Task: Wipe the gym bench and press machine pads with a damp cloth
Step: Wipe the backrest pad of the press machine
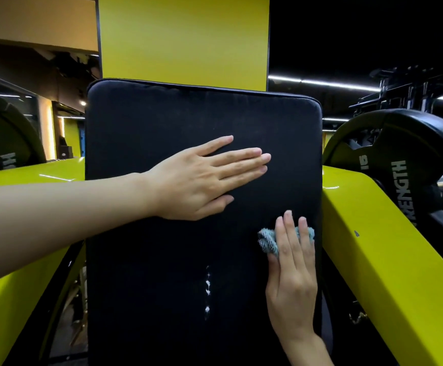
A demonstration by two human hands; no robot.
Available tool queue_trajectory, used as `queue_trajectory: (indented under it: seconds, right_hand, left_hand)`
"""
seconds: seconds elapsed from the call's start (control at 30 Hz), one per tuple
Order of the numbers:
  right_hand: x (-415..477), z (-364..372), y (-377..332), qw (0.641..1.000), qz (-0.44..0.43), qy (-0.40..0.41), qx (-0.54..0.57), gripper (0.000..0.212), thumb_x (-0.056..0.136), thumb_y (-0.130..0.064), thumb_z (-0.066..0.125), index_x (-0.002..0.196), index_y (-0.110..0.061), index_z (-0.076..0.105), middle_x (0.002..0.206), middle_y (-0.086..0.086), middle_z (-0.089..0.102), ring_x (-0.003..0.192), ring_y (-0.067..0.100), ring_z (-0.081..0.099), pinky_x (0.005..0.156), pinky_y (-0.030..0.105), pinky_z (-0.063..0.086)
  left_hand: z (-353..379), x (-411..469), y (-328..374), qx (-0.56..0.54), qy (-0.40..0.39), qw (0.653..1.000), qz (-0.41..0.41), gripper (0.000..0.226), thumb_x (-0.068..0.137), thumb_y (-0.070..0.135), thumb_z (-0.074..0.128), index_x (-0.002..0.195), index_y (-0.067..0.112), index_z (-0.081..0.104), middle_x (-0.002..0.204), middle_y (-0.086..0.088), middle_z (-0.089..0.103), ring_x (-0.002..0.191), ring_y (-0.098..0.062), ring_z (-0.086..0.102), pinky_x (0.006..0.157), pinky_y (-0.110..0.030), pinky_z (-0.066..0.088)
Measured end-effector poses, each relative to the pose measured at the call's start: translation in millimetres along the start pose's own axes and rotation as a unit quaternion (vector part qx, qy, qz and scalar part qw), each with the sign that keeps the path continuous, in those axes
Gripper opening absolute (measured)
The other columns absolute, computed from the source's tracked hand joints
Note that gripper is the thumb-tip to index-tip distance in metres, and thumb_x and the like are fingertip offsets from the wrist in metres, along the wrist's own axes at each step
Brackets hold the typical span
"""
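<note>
Wiping appears underway on the tall black upholstered back pad (162, 114) of the yellow-green steel press machine frame (373, 233). The left hand (196, 180) lies flat and open on the pad's upper middle, fingers straight, apparently bracing. The right hand (291, 276) presses a small bunched light-blue terry cloth (267, 243) against the pad near its right edge, fingers extended over it, thumb hidden. No wet streaks show on the dark surface, so the cleaned share cannot be told. The lower pad, with its white worn spots (207, 283), and the bench likely remain.
</note>
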State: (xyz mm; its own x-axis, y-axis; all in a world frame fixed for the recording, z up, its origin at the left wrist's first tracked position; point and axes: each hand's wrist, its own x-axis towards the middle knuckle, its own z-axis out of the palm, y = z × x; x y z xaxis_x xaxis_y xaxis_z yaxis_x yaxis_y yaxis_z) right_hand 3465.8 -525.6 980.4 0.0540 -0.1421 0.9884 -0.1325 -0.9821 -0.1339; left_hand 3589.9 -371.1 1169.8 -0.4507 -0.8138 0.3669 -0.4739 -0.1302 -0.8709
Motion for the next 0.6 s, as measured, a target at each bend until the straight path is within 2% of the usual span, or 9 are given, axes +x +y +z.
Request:
queue_trajectory:
  seconds: [0.13,0.23,0.3,0.4,0.6]
  right_hand:
    - [46.8,-5.3,14.0,1.000,0.006,0.010,0.019,0.046,0.106,-0.022,0.036,0.149,-0.005,0.038,0.157,0.010,0.035,0.151,0.025,0.020,0.123,0.043,0.022]
    - [77.4,-5.8,24.3,0.998,0.031,0.021,0.046,0.047,0.106,-0.022,0.037,0.150,-0.004,0.038,0.158,0.007,0.032,0.152,0.025,0.018,0.121,0.046,0.025]
    - [78.3,-5.2,24.9,0.998,0.037,0.025,0.051,0.047,0.106,-0.023,0.036,0.150,-0.004,0.037,0.159,0.007,0.032,0.152,0.025,0.017,0.123,0.042,0.021]
    - [49.0,-6.3,19.8,0.999,0.034,0.019,0.029,0.047,0.106,-0.020,0.038,0.149,-0.003,0.038,0.158,0.010,0.033,0.152,0.026,0.018,0.124,0.034,0.014]
    - [-33.3,-8.8,13.8,1.000,0.017,-0.016,0.010,0.046,0.109,-0.029,0.030,0.150,-0.009,0.031,0.159,0.005,0.030,0.152,0.026,0.020,0.121,0.047,0.023]
  left_hand:
    - [-1.3,-0.4,2.4,0.009,-0.004,1.000,-0.003,0.062,0.102,0.036,0.023,0.159,0.011,0.014,0.167,-0.004,0.009,0.154,-0.019,0.008,0.124,-0.047,0.011]
    - [-0.6,-0.6,1.8,0.006,0.000,1.000,-0.009,0.062,0.102,0.036,0.023,0.158,0.011,0.015,0.166,-0.004,0.010,0.153,-0.019,0.009,0.124,-0.047,0.011]
    - [-0.2,-1.0,2.8,0.009,0.000,1.000,-0.011,0.062,0.102,0.036,0.024,0.158,0.011,0.015,0.166,-0.003,0.011,0.153,-0.019,0.010,0.124,-0.047,0.011]
    - [-0.9,-0.2,3.4,0.010,0.003,1.000,-0.011,0.062,0.102,0.035,0.025,0.159,0.011,0.014,0.167,-0.003,0.010,0.153,-0.018,0.009,0.124,-0.047,0.012]
    - [-0.7,-0.5,4.0,0.007,0.009,1.000,-0.014,0.062,0.101,0.035,0.025,0.158,0.011,0.017,0.166,-0.004,0.012,0.153,-0.019,0.011,0.124,-0.048,0.013]
